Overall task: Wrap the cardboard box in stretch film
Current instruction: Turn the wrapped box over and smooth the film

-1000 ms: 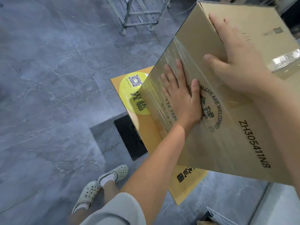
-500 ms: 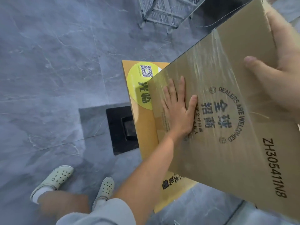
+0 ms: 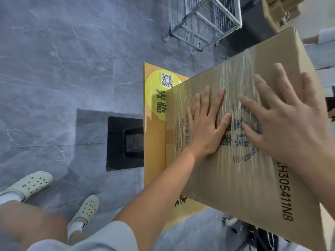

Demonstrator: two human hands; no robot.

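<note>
One cardboard box (image 3: 244, 178) tilted at right, above a yellow board (image 3: 154, 142) | grey floor (image 3: 54, 69) at left | stretch film (image 3: 233, 82) wrinkled over the box's far part | left hand (image 3: 206, 127) flat, fingers spread, pressing the filmed face | right hand (image 3: 286, 129) splayed straight, holding nothing, blurred, contact unclear | wire cart (image 3: 203, 20) far beyond the box

Brown cardboard box (image 3: 244, 178) with black print, orange mat (image 3: 154, 145) bearing a yellow sticker (image 3: 155, 87), grey marbled floor (image 3: 54, 69), pale green clogs (image 3: 85, 211)

Head view — steeply down, close.
</note>
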